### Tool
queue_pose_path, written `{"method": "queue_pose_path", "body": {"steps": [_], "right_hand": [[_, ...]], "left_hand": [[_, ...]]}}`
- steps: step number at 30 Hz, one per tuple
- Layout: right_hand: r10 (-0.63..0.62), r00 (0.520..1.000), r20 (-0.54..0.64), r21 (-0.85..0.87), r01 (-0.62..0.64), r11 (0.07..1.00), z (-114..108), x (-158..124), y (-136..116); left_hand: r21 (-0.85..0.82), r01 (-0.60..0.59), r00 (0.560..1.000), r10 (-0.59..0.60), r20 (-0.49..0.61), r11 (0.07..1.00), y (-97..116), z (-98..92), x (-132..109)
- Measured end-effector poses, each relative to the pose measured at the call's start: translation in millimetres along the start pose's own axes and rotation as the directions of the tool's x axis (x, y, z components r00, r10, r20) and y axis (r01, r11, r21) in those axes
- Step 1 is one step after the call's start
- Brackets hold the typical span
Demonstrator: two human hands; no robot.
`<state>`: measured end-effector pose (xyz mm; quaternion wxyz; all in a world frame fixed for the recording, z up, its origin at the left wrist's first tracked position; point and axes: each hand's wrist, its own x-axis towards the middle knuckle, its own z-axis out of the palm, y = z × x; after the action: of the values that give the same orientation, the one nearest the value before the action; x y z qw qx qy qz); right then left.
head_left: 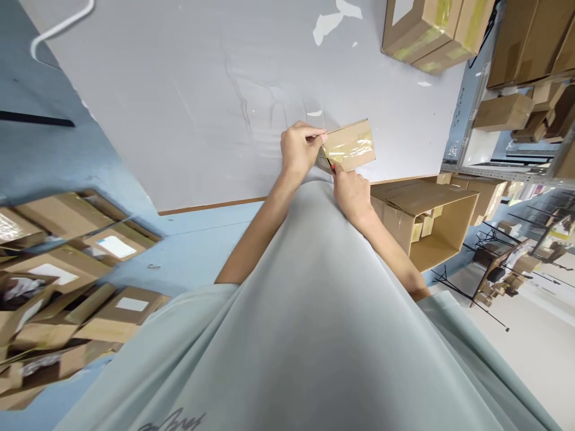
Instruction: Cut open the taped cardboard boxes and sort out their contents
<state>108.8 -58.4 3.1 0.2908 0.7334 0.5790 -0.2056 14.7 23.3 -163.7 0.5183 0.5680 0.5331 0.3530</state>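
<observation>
A small cardboard box (351, 145), wrapped in shiny clear tape, rests on the near edge of a pale grey table (188, 108). My left hand (299, 148) is closed, its fingers pinching the box's upper left corner. My right hand (353, 190) sits just below the box, closed round a small red-tipped tool (333, 169) that touches the box's lower left edge. Most of the tool is hidden in the hand. My pale green shirt fills the lower middle of the view.
An open cardboard carton (426, 221) stands on the floor to the right of the table. Taped boxes (431, 30) lie at the table's far right. Metal shelving with boxes (521, 114) rises at right. Several labelled boxes (67, 281) are piled at left.
</observation>
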Motion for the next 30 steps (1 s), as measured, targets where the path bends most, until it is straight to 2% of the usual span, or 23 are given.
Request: {"method": "queue_pose_path", "body": {"steps": [6,9,16,18,22,26,30], "right_hand": [[0.016,0.998,0.064,0.007,-0.016,1.0,-1.9,-27.2,15.2],[-0.025,0.999,0.043,0.057,0.022,0.998,-7.4,-34.6,23.3],[-0.108,0.992,-0.068,0.18,0.119,0.976,-8.5,-8.1,31.1],[-0.09,0.984,-0.155,0.242,0.126,0.962,-5.9,0.8,47.4],[0.037,0.952,-0.305,0.37,0.083,0.925,3.8,25.8,97.7],[0.072,0.948,-0.31,0.41,0.065,0.91,13.2,49.4,134.2],[0.01,0.969,-0.247,0.403,0.093,0.91,16.1,54.3,144.1]], "left_hand": [[-0.018,-0.01,1.0,0.01,-0.004,1.0,2.2,-4.1,2.0],[-0.018,-0.033,0.999,0.033,0.012,0.999,2.7,-8.7,1.1],[-0.002,-0.02,0.999,0.02,0.039,1.0,4.7,-15.9,-0.1],[0.007,0.003,0.999,-0.004,0.039,1.0,4.6,-16.4,-2.7],[0.085,0.024,1.0,-0.025,0.01,0.996,7.9,-15.7,-18.3],[0.29,-0.118,0.992,0.123,0.0,0.95,27.9,-5.9,-32.9],[0.425,-0.303,0.95,0.236,0.204,0.853,56.9,25.4,-30.2]]}}
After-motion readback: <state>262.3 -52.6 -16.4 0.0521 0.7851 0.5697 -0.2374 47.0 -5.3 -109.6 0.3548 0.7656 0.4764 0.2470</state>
